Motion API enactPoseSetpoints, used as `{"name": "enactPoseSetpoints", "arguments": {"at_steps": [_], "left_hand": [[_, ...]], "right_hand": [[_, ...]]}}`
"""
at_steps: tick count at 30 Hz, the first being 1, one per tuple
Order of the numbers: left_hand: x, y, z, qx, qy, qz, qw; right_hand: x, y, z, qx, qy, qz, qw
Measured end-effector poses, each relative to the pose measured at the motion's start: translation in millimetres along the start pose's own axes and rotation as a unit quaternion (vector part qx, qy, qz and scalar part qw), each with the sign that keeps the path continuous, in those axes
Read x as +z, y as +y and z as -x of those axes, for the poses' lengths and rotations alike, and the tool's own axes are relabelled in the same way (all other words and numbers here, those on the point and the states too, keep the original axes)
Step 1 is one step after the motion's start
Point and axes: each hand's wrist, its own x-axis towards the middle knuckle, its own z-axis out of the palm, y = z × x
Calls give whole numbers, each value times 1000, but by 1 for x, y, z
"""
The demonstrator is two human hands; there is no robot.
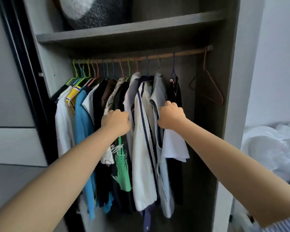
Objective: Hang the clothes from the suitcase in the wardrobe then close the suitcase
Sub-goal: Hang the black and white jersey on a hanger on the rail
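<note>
Grey-brown board makes up the open wardrobe [228, 81], with a shelf [124, 33] across the top carrying a fuzzy grey and white cushion [90, 12]. Under the shelf runs a wooden rail [182, 53], and along it hangs a row of clothes [107, 131] on thin coloured hangers, packed close on the left side and thinning toward the right. Among them are a white shirt [64, 124], a blue top [83, 124], a black garment with a green print [121, 164], a white jacket with a dark stripe [143, 156] and a pale grey shirt [161, 96]. Well to the right on the rail hangs one bare pink hanger [208, 84].

Both bare arms reach into the row. The left hand [115, 122] has its fingers curled into the fabric just left of the striped jacket, gripping the clothes there. The right hand [172, 115] is closed on the front edge of the grey shirt, just right of the jacket. A striped sleeve [278, 225] shows at the lower right corner.

White bedding [271, 148] lies bunched at the right edge, beside the wardrobe. The suitcase is out of view.
</note>
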Motion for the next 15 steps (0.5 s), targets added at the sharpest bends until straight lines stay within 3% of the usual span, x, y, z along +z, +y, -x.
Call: {"name": "enactPoseSetpoints", "arguments": {"at_steps": [8, 12, 15], "left_hand": [[-12, -35, 124, -65, -104, -17, 992], [-33, -67, 194, -128, -125, -62, 982], [-40, -86, 257, -194, -150, -65, 967]], "right_hand": [[-17, -58, 86, -170, -20, 32, 985], [-27, -101, 123, -245, -9, -10, 969], [-19, -135, 158, -297, -43, -62, 952]]}}
